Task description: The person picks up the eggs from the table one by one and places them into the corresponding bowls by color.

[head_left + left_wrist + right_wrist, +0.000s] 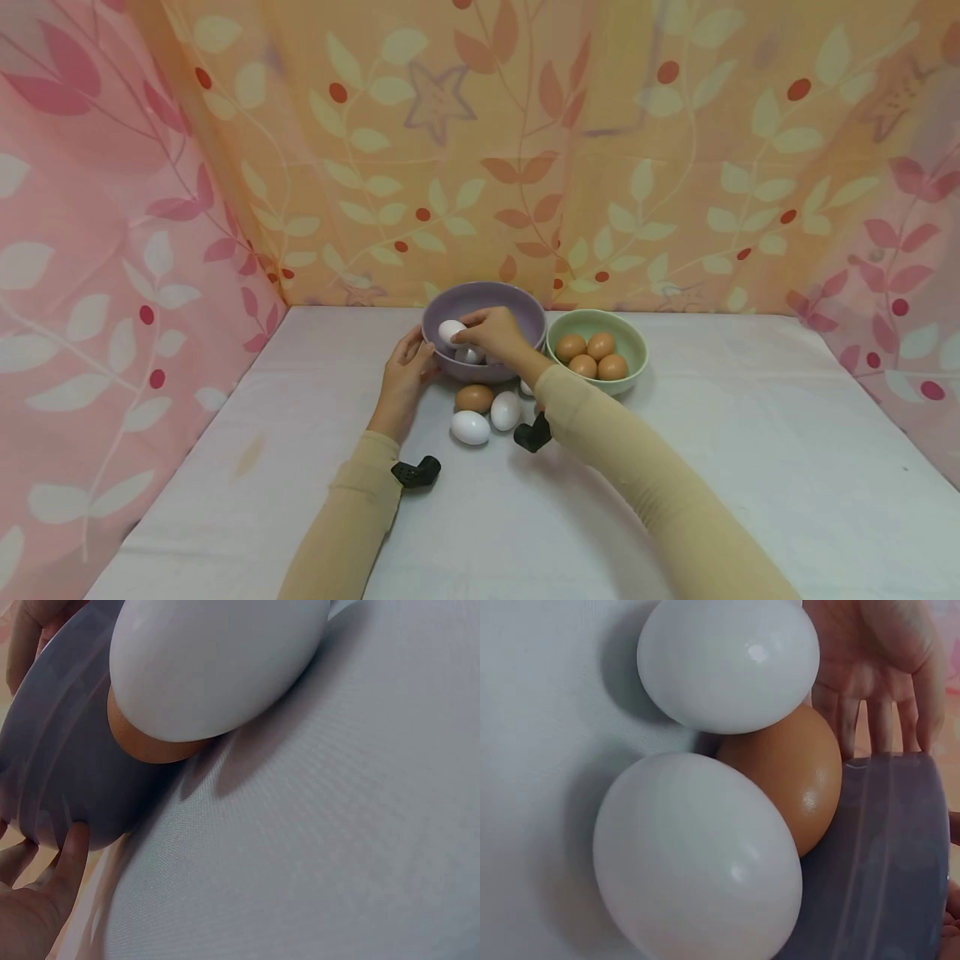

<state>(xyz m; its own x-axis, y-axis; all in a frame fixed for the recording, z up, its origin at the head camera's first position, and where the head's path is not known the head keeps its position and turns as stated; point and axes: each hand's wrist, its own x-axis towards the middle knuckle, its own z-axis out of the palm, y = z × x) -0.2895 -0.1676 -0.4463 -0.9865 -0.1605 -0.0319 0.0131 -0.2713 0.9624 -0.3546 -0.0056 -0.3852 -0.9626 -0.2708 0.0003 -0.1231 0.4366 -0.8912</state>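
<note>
In the head view my right hand (pixel 498 333) pinches a white egg (pixel 450 332) inside the purple bowl (pixel 528 310). Below that egg another white egg (pixel 469 356) lies in the bowl; my hand partly covers the contents. My left hand (pixel 402 383) rests against the bowl's left side, its fingers extended along the outer wall, as the right wrist view also shows. Just in front of the bowl are a brown egg (pixel 474 399) and two white eggs (pixel 506 411), seen close up in the right wrist view. Another white egg (pixel 526 387) is mostly hidden by the right arm.
A pale green bowl (pixel 637 367) with several brown eggs (pixel 583 367) stands directly right of the purple one. White cloth (pixel 247 517) covers the table. Patterned curtains (pixel 487 167) hang behind and at both sides.
</note>
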